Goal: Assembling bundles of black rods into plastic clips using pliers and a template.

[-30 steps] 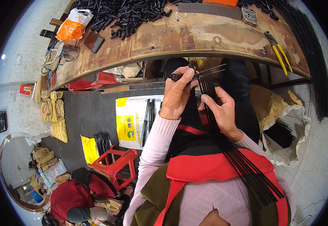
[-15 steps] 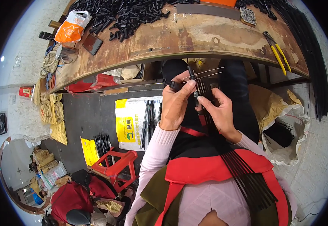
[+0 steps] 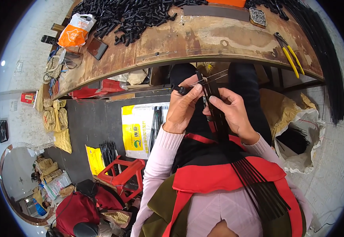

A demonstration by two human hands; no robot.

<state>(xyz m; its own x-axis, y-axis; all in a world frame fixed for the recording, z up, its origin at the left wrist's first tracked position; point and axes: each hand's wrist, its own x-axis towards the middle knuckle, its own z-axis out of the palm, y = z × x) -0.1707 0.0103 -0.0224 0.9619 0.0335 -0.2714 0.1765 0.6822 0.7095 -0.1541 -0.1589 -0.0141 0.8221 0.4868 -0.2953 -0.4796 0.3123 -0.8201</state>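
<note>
Above my lap, my left hand [image 3: 178,112] pinches the ends of thin wires [image 3: 218,76] between thumb and fingers. A short black tubular piece [image 3: 178,89] sticks out beside its knuckles. My right hand [image 3: 235,116] is closed round a bundle of long thin black rods [image 3: 259,185], thumb on top. The rods run down across my red and black apron [image 3: 207,179] and fan out at their lower ends. Near their upper ends the wires cross them at a slant. A dark upright piece stands between the hands, its lower part mostly hidden.
The wooden table [image 3: 203,43] ahead carries a heap of black tubular pieces [image 3: 140,15], yellow-handled pliers [image 3: 288,55], a phone [image 3: 97,48] and a tin [image 3: 258,17]. Long black rods [image 3: 332,75] hang over its right edge. A red stool [image 3: 120,177] and a person [image 3: 75,213] are at lower left.
The wires have tilted more steeply and their free ends have shifted left. The upper part of the rod bundle has moved slightly, with my right hand still round it.
</note>
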